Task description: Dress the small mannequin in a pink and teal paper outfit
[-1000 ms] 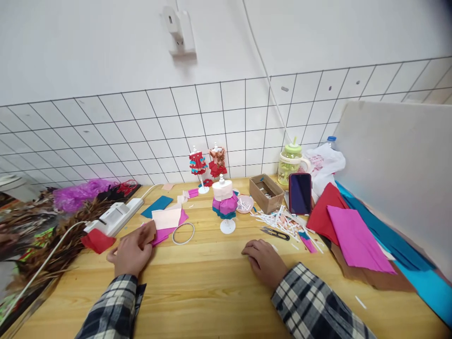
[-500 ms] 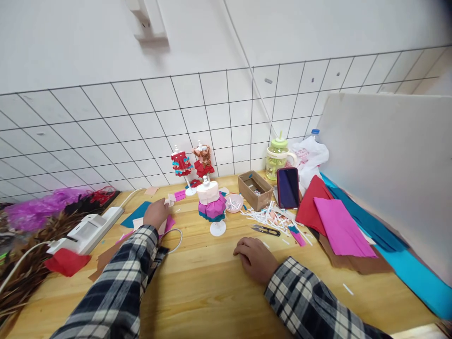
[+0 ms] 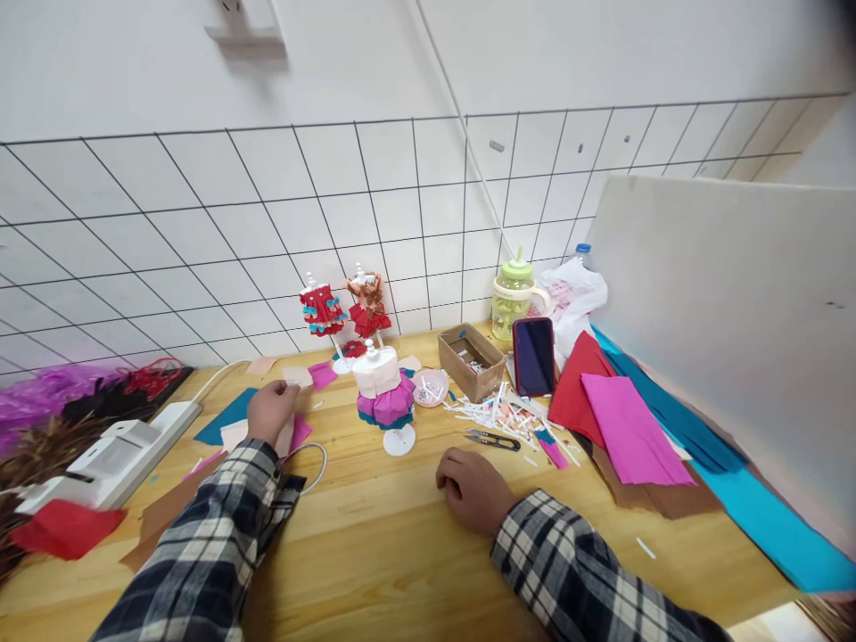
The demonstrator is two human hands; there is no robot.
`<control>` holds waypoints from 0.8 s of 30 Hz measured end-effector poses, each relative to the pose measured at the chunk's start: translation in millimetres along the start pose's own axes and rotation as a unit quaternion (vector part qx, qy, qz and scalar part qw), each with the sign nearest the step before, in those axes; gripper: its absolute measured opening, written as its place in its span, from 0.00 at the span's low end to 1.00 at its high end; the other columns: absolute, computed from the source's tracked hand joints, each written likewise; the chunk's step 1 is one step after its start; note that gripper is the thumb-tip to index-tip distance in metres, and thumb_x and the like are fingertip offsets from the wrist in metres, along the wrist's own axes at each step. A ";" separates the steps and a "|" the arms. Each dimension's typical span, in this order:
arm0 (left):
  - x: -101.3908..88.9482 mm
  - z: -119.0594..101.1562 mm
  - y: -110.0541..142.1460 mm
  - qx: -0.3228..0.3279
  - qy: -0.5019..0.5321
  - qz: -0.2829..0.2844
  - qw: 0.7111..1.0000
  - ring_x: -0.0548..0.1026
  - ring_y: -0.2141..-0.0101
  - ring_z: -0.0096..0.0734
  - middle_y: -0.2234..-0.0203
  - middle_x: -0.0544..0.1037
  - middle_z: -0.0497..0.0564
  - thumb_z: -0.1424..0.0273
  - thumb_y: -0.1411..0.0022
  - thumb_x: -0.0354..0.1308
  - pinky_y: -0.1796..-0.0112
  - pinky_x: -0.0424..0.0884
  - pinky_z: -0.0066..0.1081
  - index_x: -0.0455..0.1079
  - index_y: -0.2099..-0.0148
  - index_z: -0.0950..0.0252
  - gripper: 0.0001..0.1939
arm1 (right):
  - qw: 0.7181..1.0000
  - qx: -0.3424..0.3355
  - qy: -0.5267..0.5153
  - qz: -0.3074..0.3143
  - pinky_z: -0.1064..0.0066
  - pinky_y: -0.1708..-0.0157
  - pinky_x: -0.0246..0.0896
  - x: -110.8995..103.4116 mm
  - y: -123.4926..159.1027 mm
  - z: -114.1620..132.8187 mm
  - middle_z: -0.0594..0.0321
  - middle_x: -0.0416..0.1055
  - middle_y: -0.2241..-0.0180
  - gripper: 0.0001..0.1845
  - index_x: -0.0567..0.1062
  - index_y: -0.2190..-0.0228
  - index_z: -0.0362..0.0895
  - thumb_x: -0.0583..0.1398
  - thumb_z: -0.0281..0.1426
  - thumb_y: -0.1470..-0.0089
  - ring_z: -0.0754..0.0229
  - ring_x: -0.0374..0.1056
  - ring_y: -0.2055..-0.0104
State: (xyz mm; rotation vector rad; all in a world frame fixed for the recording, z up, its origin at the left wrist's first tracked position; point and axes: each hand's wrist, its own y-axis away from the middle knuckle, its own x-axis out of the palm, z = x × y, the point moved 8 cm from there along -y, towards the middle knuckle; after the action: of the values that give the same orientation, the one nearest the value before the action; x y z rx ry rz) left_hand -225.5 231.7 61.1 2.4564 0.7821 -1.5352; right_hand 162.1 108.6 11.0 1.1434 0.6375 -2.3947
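My left hand [image 3: 273,410] is over the left side of the table, its fingertips pinched on the edge of a small pale pink crepe paper piece [image 3: 298,377]. A magenta paper piece [image 3: 323,375] lies just beyond it, and a teal sheet [image 3: 226,417] lies to its left. My right hand [image 3: 476,489] rests on the tabletop with fingers curled in, and nothing shows in it. Between and beyond the hands stands a small white dress form [image 3: 375,370] with a pale pink top and a magenta and teal paper skirt [image 3: 386,403]. Thread snips [image 3: 493,440] lie beyond my right hand.
Two dressed forms, one red [image 3: 322,309] and one brown and red [image 3: 367,303], stand by the wall. A cardboard box [image 3: 472,361], paper scraps [image 3: 495,410], phone [image 3: 533,357] and green-lidded cup [image 3: 514,299] sit behind. Folded paper [image 3: 638,432] lies right; a power strip [image 3: 113,455] left.
The view has shifted slightly to the right. My left hand has drawn back a little, and the pale pink piece at its fingertips shows more fully. My right hand stays resting in place.
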 end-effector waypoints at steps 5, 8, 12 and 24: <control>-20.4 8.5 36.8 -0.035 0.124 -0.030 0.991 0.76 0.63 0.45 0.66 0.79 0.54 0.53 0.48 0.57 0.64 0.70 0.36 0.71 0.60 0.65 0.21 | 1.000 -0.003 -0.005 -0.007 0.71 0.63 0.58 -1.3 0.1 -0.5 0.64 0.70 0.66 0.13 0.72 0.70 0.45 0.54 0.17 0.52 0.62 0.67 0.64; -12.5 1.3 71.3 -0.027 0.216 0.035 0.975 0.77 0.61 0.44 0.63 0.80 0.53 0.55 0.51 0.61 0.62 0.72 0.37 0.71 0.58 0.64 0.22 | 1.000 -0.005 0.001 -0.011 0.70 0.63 0.58 -1.7 1.0 0.4 0.63 0.70 0.66 0.12 0.73 0.71 0.44 0.54 0.17 0.52 0.61 0.67 0.65; 21.9 -26.8 139.3 -0.003 0.331 0.175 0.927 0.79 0.61 0.42 0.61 0.81 0.54 0.60 0.54 0.65 0.60 0.75 0.38 0.70 0.54 0.64 0.24 | 1.000 -0.014 0.015 -0.016 0.67 0.60 0.60 -3.8 3.7 4.6 0.61 0.71 0.64 0.13 0.73 0.65 0.45 0.53 0.20 0.49 0.59 0.67 0.62; 63.7 -91.2 248.7 -0.057 0.594 0.295 0.747 0.77 0.62 0.32 0.61 0.78 0.51 0.69 0.57 0.72 0.58 0.72 0.32 0.66 0.52 0.64 0.29 | 0.995 -0.046 -0.048 -0.074 0.57 0.48 0.57 -5.4 14.8 48.0 0.53 0.71 0.52 0.29 0.69 0.50 0.42 0.65 0.45 0.50 0.49 0.63 0.51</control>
State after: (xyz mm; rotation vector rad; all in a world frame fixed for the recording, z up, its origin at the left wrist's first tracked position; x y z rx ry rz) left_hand -7.4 76.3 11.0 2.9197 0.0727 0.4137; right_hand 143.9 70.6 38.9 0.9672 0.8154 -2.4972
